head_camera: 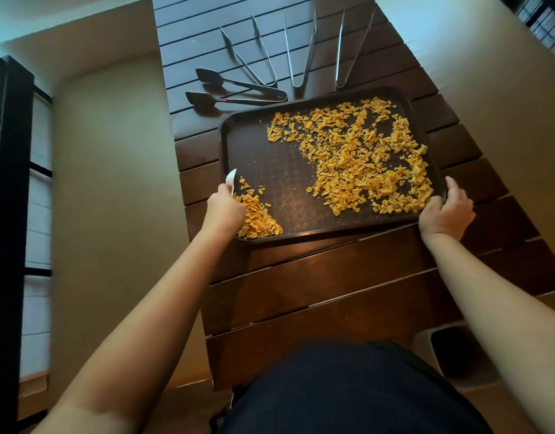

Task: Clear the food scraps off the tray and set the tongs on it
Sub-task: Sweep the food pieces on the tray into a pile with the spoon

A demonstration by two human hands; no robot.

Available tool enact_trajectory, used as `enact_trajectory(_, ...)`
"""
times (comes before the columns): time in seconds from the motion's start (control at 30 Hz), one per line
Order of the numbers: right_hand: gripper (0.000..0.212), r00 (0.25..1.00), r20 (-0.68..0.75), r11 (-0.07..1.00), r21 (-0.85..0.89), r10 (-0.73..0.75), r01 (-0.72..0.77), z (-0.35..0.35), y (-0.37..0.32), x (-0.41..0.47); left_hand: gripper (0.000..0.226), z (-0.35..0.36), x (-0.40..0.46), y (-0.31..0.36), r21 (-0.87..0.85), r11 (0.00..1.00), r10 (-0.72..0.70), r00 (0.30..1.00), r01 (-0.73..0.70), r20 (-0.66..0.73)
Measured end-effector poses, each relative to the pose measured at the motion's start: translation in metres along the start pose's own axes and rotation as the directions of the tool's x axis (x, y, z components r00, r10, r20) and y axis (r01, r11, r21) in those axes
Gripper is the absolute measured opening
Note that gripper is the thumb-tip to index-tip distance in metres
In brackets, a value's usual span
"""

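A dark brown tray (279, 170) lies on the slatted wooden table. Orange food scraps (364, 158) cover its right half and far side. A smaller heap of scraps (259, 219) is gathered in the near left corner. My left hand (224, 209) rests at that corner, shut on a small white scraper (231, 178) whose edge stands on the tray. My right hand (447, 209) grips the tray's near right corner. Several metal tongs (298, 54) lie fanned out on the table beyond the tray; the leftmost pair (238, 90) has spoon-shaped tips.
The dark wooden table (332, 283) runs away from me between pale walls. A bin with a dark opening (458, 355) stands on the floor at my lower right. A dark window frame (6, 183) fills the left edge.
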State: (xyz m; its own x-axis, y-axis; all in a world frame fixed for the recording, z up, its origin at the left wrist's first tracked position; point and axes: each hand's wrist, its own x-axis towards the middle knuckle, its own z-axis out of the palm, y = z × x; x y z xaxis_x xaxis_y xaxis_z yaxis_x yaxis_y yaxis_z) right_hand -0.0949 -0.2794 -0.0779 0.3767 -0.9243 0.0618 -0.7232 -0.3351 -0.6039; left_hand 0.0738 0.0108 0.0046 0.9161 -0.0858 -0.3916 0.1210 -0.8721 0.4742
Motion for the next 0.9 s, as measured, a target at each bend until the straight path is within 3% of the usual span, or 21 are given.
enact_trajectory(0.17, 0.049, 1.000, 0.008, 1.000, -0.003, 0.003, -0.003, 0.001, 0.002, 0.001, 0.038, 0.003, 0.002, -0.018, -0.034, 0.993, 0.118, 0.991, -0.115, 0.071)
enact_trajectory(0.4, 0.046, 1.000, 0.013, 1.000, -0.008, 0.013, -0.013, 0.000, -0.001, 0.000, 0.027, -0.004, -0.005, -0.034, 0.000, 0.989, 0.149, 0.989, -0.149, 0.007)
enact_trajectory(0.6, 0.047, 1.000, 0.020, 1.000, -0.019, 0.004, -0.003, -0.001, 0.001, 0.001, 0.031, 0.010, -0.009, -0.018, 0.078, 0.954, 0.290, 0.957, -0.291, 0.020)
enact_trajectory(0.73, 0.046, 1.000, 0.025, 1.000, -0.021, 0.002, -0.002, -0.001, 0.001, 0.000, 0.029, 0.007, -0.011, -0.027, 0.140, 0.956, 0.256, 0.966, -0.257, 0.027)
enact_trajectory(0.9, 0.045, 1.000, 0.025, 0.999, -0.033, 0.001, 0.000, -0.001, -0.001, 0.000, 0.018, -0.007, -0.005, -0.042, 0.062, 0.974, 0.216, 0.975, -0.219, 0.049)
